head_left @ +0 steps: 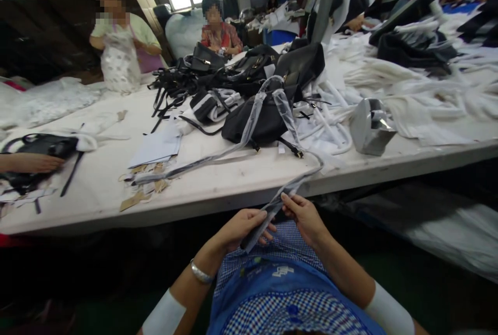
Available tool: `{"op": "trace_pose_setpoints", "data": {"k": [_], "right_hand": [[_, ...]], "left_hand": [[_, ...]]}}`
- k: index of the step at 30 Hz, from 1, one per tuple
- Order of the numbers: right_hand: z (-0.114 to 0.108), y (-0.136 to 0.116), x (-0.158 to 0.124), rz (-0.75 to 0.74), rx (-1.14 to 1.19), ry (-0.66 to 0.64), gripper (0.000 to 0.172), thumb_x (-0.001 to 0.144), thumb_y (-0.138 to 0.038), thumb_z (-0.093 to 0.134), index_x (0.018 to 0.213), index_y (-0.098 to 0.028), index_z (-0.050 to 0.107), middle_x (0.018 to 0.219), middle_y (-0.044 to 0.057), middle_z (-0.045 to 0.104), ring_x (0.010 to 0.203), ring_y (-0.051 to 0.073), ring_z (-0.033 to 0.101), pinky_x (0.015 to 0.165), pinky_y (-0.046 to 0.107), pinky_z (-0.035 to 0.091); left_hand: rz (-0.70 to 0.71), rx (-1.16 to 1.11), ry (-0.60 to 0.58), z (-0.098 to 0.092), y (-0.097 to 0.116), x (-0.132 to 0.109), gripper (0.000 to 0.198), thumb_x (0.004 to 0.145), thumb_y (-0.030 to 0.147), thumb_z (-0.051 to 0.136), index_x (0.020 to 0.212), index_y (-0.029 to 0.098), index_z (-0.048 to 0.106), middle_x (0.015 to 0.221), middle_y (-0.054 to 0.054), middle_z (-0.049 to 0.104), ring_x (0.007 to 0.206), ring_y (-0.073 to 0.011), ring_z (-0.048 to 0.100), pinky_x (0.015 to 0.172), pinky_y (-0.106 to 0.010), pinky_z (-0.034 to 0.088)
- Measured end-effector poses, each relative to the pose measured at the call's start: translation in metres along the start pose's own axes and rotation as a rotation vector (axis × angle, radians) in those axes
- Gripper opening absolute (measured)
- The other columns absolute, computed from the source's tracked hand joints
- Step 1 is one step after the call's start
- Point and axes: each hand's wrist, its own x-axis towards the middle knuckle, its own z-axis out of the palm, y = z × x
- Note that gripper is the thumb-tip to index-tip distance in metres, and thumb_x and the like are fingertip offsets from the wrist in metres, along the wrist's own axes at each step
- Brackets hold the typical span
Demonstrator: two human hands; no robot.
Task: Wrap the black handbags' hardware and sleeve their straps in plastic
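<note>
A black bag (252, 120) lies on the white table (218, 187), its straps sleeved in clear plastic. One wrapped strap (298, 182) runs from it over the table's front edge to my hands. My left hand (249, 227) pinches the strap close to its free end, which pokes out below the fingers. A little farther up, my right hand (303, 215) grips the same strap between thumb and fingers. Another wrapped strap (202, 163) stretches left across the tabletop, ending on some brown paper tags (134, 200).
Behind the bag is a heap of black bags (218, 60). White paper sheets (155, 148) lie left of it, a tape dispenser (371, 127) right. White wrapping material (420, 81) covers the right side. A co-worker's hand (35, 163) rests on a bag at left; other people are across the table.
</note>
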Motion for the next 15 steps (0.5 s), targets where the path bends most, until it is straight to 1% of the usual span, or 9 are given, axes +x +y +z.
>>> {"op": "trace_pose_setpoints", "data": {"k": [2,4,7,9,10,12,13,14,15], "right_hand": [[0.0,0.002,0.003,0.001,0.023,0.025,0.029,0.068,-0.042,0.078,0.074,-0.015,0.066,0.06,-0.003,0.056,0.053,0.008,0.045,0.052,0.022,0.033],[0.001,0.002,0.003,0.019,0.037,0.001,0.028,0.07,-0.041,0.076,0.077,-0.016,0.068,0.063,-0.002,0.059,0.054,0.008,0.047,0.052,0.022,0.035],[0.002,-0.003,0.004,0.041,0.087,-0.035,0.031,0.073,-0.042,0.074,0.09,-0.017,0.07,0.083,0.003,0.069,0.072,0.013,0.059,0.064,0.023,0.044],[0.001,-0.009,0.007,0.053,0.167,-0.036,0.037,0.073,-0.043,0.074,0.098,-0.017,0.069,0.096,0.006,0.071,0.089,0.018,0.063,0.077,0.026,0.047],[0.0,-0.013,0.01,0.06,0.215,-0.03,0.039,0.072,-0.042,0.075,0.1,-0.017,0.068,0.099,0.008,0.071,0.094,0.02,0.063,0.08,0.028,0.048],[-0.001,-0.019,0.018,0.064,0.296,-0.012,0.041,0.069,-0.04,0.078,0.1,-0.017,0.066,0.1,0.008,0.071,0.096,0.021,0.064,0.079,0.03,0.051],[-0.002,-0.023,0.023,0.057,0.325,0.004,0.04,0.068,-0.039,0.08,0.098,-0.018,0.065,0.099,0.008,0.071,0.094,0.021,0.065,0.077,0.029,0.052],[-0.003,-0.026,0.028,0.043,0.346,0.016,0.039,0.067,-0.038,0.08,0.096,-0.017,0.065,0.098,0.007,0.071,0.092,0.02,0.066,0.076,0.029,0.053],[-0.003,-0.03,0.034,0.023,0.356,0.022,0.037,0.067,-0.038,0.08,0.093,-0.017,0.065,0.098,0.007,0.072,0.091,0.02,0.067,0.075,0.028,0.054]], "left_hand": [[0.021,0.068,0.021,0.0,0.002,-0.004,0.046,0.083,0.052,0.055,0.093,0.008,0.064,0.093,-0.013,0.068,0.07,-0.0149,0.064,0.062,-0.026,0.049],[0.023,0.144,0.049,0.0,0.004,-0.007,0.044,0.082,0.052,0.056,0.087,0.009,0.063,0.081,-0.009,0.068,0.063,-0.0131,0.061,0.059,-0.024,0.047],[0.015,0.24,0.078,-0.004,0.003,-0.011,0.045,0.082,0.054,0.055,0.077,0.009,0.061,0.064,-0.003,0.062,0.051,-0.0092,0.054,0.051,-0.019,0.04],[0.012,0.265,0.051,-0.008,-0.004,-0.016,0.047,0.081,0.057,0.054,0.076,0.01,0.06,0.064,-0.002,0.062,0.048,-0.0073,0.05,0.048,-0.018,0.035],[0.003,0.257,0.026,-0.011,-0.01,-0.02,0.049,0.08,0.059,0.054,0.077,0.011,0.06,0.065,-0.002,0.062,0.046,-0.0067,0.049,0.047,-0.018,0.033],[-0.023,0.224,-0.019,-0.015,-0.023,-0.029,0.054,0.075,0.066,0.055,0.08,0.013,0.061,0.067,-0.003,0.063,0.043,-0.0063,0.046,0.045,-0.018,0.033],[-0.036,0.213,-0.005,-0.016,-0.03,-0.035,0.057,0.071,0.07,0.057,0.079,0.014,0.062,0.065,-0.002,0.062,0.043,-0.0072,0.046,0.045,-0.019,0.034],[-0.032,0.227,0.043,-0.016,-0.036,-0.042,0.057,0.068,0.071,0.059,0.074,0.015,0.063,0.062,-0.001,0.061,0.046,-0.0091,0.048,0.047,-0.021,0.038],[-0.014,0.259,0.134,-0.015,-0.04,-0.049,0.053,0.067,0.069,0.062,0.07,0.016,0.063,0.062,-0.001,0.06,0.052,-0.0124,0.053,0.052,-0.024,0.044]]}}
